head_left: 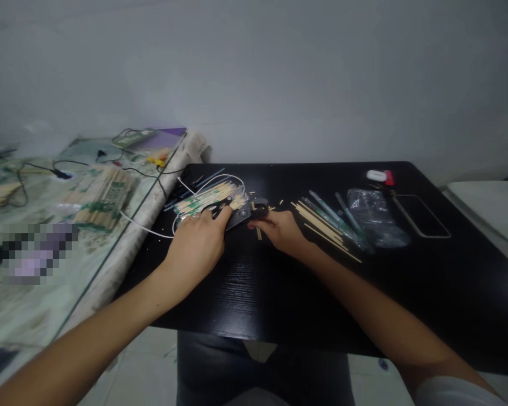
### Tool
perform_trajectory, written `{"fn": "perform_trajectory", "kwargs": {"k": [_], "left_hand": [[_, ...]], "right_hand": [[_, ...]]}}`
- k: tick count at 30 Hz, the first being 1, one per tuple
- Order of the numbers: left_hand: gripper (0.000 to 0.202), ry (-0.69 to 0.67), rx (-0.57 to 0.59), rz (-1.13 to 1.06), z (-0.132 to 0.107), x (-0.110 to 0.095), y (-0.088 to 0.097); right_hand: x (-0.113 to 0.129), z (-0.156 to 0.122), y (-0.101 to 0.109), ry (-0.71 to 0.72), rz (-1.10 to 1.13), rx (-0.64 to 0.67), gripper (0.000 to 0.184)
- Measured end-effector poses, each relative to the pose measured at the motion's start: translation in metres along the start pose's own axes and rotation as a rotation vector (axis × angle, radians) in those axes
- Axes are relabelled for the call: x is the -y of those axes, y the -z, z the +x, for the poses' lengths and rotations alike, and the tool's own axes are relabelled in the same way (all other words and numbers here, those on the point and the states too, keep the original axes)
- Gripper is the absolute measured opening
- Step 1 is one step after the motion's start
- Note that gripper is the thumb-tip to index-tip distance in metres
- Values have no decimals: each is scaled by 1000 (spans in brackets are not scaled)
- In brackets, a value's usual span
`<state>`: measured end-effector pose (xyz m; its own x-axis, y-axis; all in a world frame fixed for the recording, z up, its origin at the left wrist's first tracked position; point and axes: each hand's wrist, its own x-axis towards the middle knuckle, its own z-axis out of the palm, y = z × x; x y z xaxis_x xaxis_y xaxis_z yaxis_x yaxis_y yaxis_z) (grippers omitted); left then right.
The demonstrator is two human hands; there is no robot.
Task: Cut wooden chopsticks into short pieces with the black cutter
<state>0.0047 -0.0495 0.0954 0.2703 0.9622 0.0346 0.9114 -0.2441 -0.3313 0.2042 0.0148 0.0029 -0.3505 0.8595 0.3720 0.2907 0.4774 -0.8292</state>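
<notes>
My left hand (198,239) is wrapped around the handles of black-handled hand shears (242,214), whose jaws point to the right. Close to those jaws, my right hand (283,228) pinches a thin pale wooden stick (259,233); its lower end shows beneath the fingers. The jaws partly hide where stick and blade come together. Small cut bits of wood (281,202) lie around the shears. Behind my left hand is a pile of wrapped chopsticks (205,198) with green print. Right of my right hand, loose bare sticks (324,228) lie fanned out beside clear green-printed wrappers (330,214).
A white cable (146,228) loops around the chopstick pile. On the black table (245,299) are a crumpled plastic bag (376,217), a phone (422,216) and a small white case (376,175). Leftward, a glass-topped surface (122,248) bears bundled chopsticks (104,194) and wires.
</notes>
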Motion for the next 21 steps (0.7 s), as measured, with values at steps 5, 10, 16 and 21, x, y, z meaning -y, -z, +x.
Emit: {"fn": "perform_trajectory", "kwargs": {"k": [5, 10, 16, 21], "left_hand": [[50, 8, 34, 4, -2, 1, 0], [47, 5, 40, -29, 0, 5, -6], [43, 33, -65, -106, 11, 18, -13], [25, 96, -166, -371, 31, 22, -31]], "right_hand": [[0, 0, -1, 2, 12, 7, 18], [0, 0, -1, -9, 7, 29, 18], [1, 1, 26, -30, -1, 95, 14], [-13, -8, 59, -314, -60, 213, 16]]}}
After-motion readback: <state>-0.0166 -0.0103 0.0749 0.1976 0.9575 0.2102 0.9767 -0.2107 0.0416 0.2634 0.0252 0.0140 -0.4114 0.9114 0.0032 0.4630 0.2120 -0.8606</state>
